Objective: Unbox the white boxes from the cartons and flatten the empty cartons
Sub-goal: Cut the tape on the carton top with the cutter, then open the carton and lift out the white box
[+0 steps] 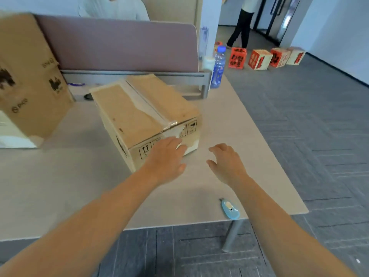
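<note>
A brown carton (pixel 139 110) sealed with clear tape along its top seam sits at the middle of the beige table (pixel 79 186). My left hand (pixel 167 154) rests against the carton's near end, fingers over the torn tape flap. My right hand (pixel 225 162) hovers just right of the carton above the table, fingers loosely curled, holding nothing. A second, opened carton (pixel 30 76) stands at the far left with something white (pixel 14 134) showing at its base.
A light blue box cutter (pixel 230 209) lies near the table's front edge. Two bottles (pixel 218 66) stand at the far right corner by the mauve desk divider (pixel 119 43). Red and cream boxes (pixel 259 58) line the floor beyond; people stand behind.
</note>
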